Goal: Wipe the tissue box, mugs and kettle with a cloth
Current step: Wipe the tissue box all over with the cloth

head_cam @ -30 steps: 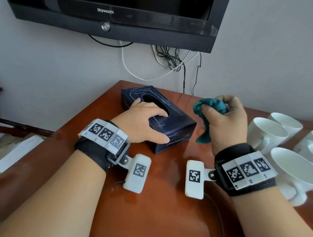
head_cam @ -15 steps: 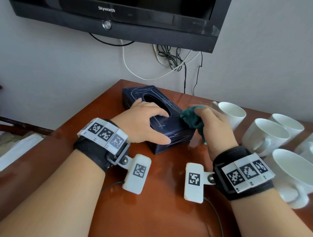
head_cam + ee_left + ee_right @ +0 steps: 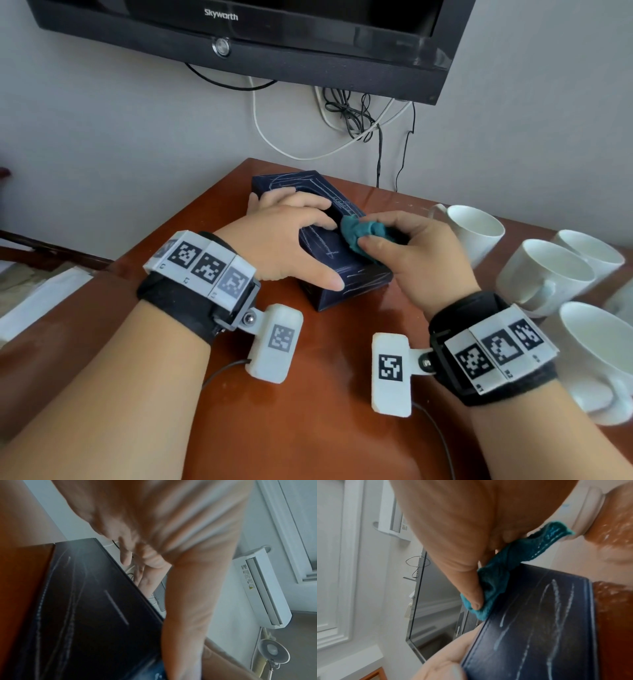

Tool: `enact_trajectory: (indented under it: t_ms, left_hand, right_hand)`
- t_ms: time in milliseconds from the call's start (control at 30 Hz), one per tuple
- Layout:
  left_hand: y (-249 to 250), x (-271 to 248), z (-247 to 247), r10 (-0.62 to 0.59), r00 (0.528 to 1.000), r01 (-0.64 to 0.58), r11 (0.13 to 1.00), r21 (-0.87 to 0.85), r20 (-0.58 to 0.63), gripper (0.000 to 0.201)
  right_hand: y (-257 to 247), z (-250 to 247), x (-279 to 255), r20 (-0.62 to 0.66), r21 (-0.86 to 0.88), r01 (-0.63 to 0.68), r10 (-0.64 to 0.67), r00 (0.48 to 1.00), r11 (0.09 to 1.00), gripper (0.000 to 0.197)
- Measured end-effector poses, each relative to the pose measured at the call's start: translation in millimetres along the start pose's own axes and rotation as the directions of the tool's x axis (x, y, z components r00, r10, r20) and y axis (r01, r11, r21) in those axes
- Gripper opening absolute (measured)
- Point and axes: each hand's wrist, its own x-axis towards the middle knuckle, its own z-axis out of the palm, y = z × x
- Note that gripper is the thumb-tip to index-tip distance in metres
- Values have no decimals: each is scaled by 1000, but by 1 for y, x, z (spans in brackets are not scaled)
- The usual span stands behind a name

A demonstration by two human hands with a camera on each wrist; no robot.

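Observation:
A dark blue tissue box (image 3: 356,279) lies on the brown table (image 3: 308,428), its side filling the left wrist view (image 3: 85,615) and the right wrist view (image 3: 539,628). My left hand (image 3: 291,240) grips the box from above, thumb on the near side and fingers over the top opening. My right hand (image 3: 407,246) pinches a crumpled teal cloth (image 3: 359,231) and presses it on the box's top right edge. In the right wrist view the cloth (image 3: 496,581) sits under my thumb against the box top. Several white mugs (image 3: 544,270) stand to the right. No kettle is in view.
A black television (image 3: 274,37) hangs on the wall above, with cables (image 3: 346,113) dangling behind the table. The mugs crowd the right table edge, one large mug (image 3: 599,353) close to my right wrist. White paper (image 3: 37,305) lies off the table at the left.
My right hand came down from mid-air with the cloth and slid it leftward onto the top of the tissue box. The left hand kept its grip on the box.

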Motion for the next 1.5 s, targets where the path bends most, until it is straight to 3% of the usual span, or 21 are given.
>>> enact_trajectory:
  t_ms: [133,267,400,467,533,633,867,1000,1267,1367,1433,1500]
  left_hand:
    - [0,0,1,3,1000,-3,1000,19,-10,112]
    - [1,-1,0,-13,1000,13,1000,-27,0,92]
    - [-1,-1,1,-15,1000,15,999,-43,12,93]
    - [0,-2,1,-23,1000,23,999,-41,12,98]
    - [3,-3,-1,-33,999,33,998,-48,-6,90]
    - [5,-4,-1,-37,999,36,998,-59,-15,85]
    - [6,-3,1,-47,999,46,996,-73,-16,88]
    - [8,-2,3,-42,999,42,997,-63,-5,84]
    - [4,-1,2,-28,999,30,997,-72,21,67]
    - [5,-2,-1,-43,999,44,994,-101,18,63]
    - [6,-5,-5,-66,998,67,993,-93,19,65]
    - [8,-8,-8,-83,996,85,995,-57,25,68]
  right_hand:
    - [-18,12,-2,179,-51,66,-56,982,996,22]
    - [-23,20,-4,271,-57,122,-102,957,991,22]
    - [-19,12,-4,191,-43,73,-63,980,996,17]
    - [-14,4,-2,92,-105,52,-43,995,993,18]
    - [-8,-2,0,-7,-194,20,-22,1000,981,20]
    - [-5,-5,1,-47,-268,-18,6,999,963,19]
    - [-24,16,-4,220,-134,80,-49,974,988,22]
    - [-18,11,-2,110,-88,48,-38,993,995,20]
    - [6,-14,7,-121,-170,-32,12,993,985,18]
    - [15,-15,8,-187,-59,-58,46,981,997,21]
    - [20,-14,9,-242,74,-100,115,963,992,8]
    - [23,-14,9,-264,192,-123,172,949,974,8]
